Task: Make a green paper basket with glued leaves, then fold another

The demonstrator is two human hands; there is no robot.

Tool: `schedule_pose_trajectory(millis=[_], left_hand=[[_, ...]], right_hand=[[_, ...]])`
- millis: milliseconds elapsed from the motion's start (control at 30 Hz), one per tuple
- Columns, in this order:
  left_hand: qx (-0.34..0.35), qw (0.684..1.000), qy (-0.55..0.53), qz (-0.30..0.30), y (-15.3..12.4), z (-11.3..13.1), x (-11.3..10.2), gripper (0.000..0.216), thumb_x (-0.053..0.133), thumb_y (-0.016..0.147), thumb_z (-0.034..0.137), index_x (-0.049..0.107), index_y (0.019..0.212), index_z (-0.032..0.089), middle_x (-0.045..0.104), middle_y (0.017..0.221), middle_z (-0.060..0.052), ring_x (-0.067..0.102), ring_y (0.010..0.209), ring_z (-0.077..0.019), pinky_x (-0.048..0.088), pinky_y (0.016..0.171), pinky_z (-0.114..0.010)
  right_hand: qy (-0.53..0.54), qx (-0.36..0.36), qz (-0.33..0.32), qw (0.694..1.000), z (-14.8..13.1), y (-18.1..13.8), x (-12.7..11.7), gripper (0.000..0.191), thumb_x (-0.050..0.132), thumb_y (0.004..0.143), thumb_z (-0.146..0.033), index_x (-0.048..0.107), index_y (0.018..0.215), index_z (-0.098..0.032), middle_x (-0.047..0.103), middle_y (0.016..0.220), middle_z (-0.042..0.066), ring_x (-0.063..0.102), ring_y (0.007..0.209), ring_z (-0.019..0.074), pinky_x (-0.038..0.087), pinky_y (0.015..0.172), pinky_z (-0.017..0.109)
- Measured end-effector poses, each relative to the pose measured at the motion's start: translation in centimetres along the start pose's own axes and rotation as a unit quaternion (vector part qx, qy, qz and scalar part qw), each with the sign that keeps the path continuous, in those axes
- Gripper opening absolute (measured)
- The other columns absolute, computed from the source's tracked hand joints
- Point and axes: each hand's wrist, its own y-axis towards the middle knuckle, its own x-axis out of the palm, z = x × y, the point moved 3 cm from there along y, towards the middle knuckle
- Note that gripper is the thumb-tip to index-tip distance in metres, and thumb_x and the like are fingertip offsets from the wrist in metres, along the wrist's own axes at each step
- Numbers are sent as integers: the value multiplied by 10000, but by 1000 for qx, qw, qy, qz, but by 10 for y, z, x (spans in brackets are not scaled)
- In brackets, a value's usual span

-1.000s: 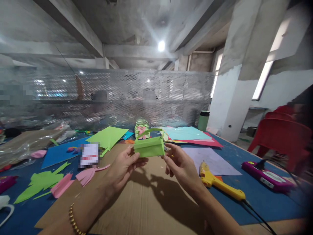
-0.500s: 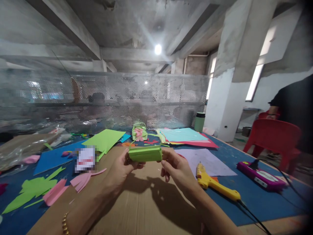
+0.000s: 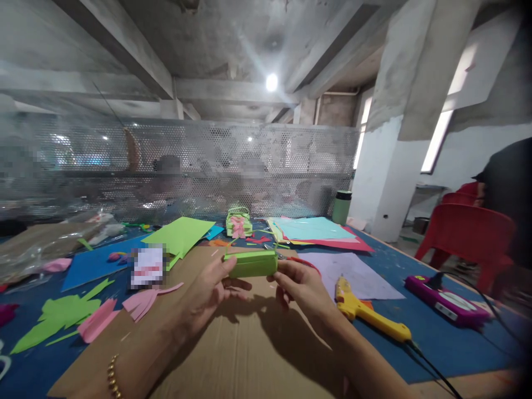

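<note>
A small light-green craft-foam box (image 3: 252, 264) is held above the cardboard sheet (image 3: 245, 354), its long side facing me. Thin green strips rise from its top. My left hand (image 3: 216, 285) has its thumb on the box's left end, with several fingers extended underneath. At the opposite end, my right hand (image 3: 297, 285) pinches the corner between thumb and fingers. Behind my right hand lie scissors (image 3: 305, 262) with red handles, partly hidden. A finished-looking green basket (image 3: 239, 223) with a pink bow stands farther back.
A yellow glue gun (image 3: 366, 316) and a purple power strip (image 3: 446, 299) lie on the right, with cords trailing. Coloured sheets (image 3: 320, 229) and a green bottle (image 3: 341, 207) are at the back. Green scraps (image 3: 62, 316) and pink pieces (image 3: 143, 301) lie left. A person stands by a red chair (image 3: 469, 233).
The left fingers have loosened and spread below the box, while the thumb has come up onto its left end. The box has tilted slightly, and the scissors show more behind it.
</note>
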Motion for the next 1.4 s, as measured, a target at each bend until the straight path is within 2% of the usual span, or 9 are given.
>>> schedule_pose_trajectory(millis=[100, 267, 500, 733, 900, 1133, 1200, 1333, 1400], left_hand=[[-18, 1000, 8, 14, 1, -1, -4, 575, 645, 873, 604, 613, 1284, 203, 690, 1182, -152, 717, 735, -210, 564, 570, -295], [-36, 998, 29, 40, 3, -5, -10, 502, 724, 827, 515, 631, 1189, 182, 701, 1051, -126, 688, 625, -169, 507, 459, -235], [-17, 998, 2, 60, 6, -6, -10, 365, 763, 793, 376, 660, 1052, 141, 690, 985, -108, 654, 582, -131, 509, 474, -225], [25, 994, 62, 86, 9, -11, -12, 426, 773, 781, 423, 650, 1059, 124, 657, 903, -69, 636, 602, -129, 522, 493, -237], [30, 992, 95, 72, 6, -11, -6, 508, 760, 782, 464, 636, 1147, 133, 648, 875, -61, 638, 618, -151, 534, 525, -270], [1, 998, 33, 60, 3, -8, -2, 445, 766, 771, 400, 662, 1118, 143, 663, 930, -67, 622, 646, -137, 518, 572, -263], [-7, 998, 6, 54, 4, -9, -4, 403, 766, 777, 368, 675, 1093, 135, 672, 976, -76, 620, 670, -128, 514, 599, -251], [-23, 997, -58, 48, 7, -11, -13, 309, 767, 784, 290, 682, 1036, 132, 683, 987, -77, 620, 703, -129, 506, 615, -233], [-41, 994, -84, 47, 9, -10, -18, 317, 770, 782, 268, 666, 1049, 133, 685, 945, -78, 620, 685, -138, 491, 579, -228]], right_hand=[[5, 9, -12, 1000, 1, -1, 2, 157, 646, 809, -306, 712, 872, -178, 641, 663, -21, 574, 439, 90, 437, 423, 206], [18, 22, -28, 999, 3, -2, 6, 220, 661, 813, -307, 738, 981, -187, 669, 748, 0, 569, 439, 86, 451, 409, 218], [33, 32, -35, 998, 6, -1, 5, 255, 706, 809, -329, 723, 1014, -177, 663, 783, 8, 575, 467, 87, 488, 421, 223], [50, 62, -33, 996, 10, 1, 4, 474, 663, 854, -599, 696, 1056, -171, 698, 939, 98, 636, 542, 124, 492, 391, 224], [41, 73, -3, 996, 9, 0, 4, 348, 630, 888, -523, 664, 904, -177, 697, 902, 86, 583, 464, 93, 458, 357, 208], [12, 55, -6, 998, 4, -1, 4, 314, 613, 913, -484, 650, 835, -182, 660, 732, 34, 551, 433, 91, 456, 357, 208], [7, 44, -9, 999, 3, -2, 3, 335, 633, 902, -518, 674, 886, -186, 668, 778, 44, 577, 479, 105, 477, 370, 218], [-1, 10, -21, 1000, -3, -5, 1, 465, 651, 887, -550, 667, 1197, -204, 693, 930, 75, 629, 530, 128, 507, 390, 248], [-18, -14, -3, 1000, -7, -7, -1, 487, 617, 911, -551, 654, 1234, -188, 696, 887, 66, 623, 507, 123, 498, 400, 247]])
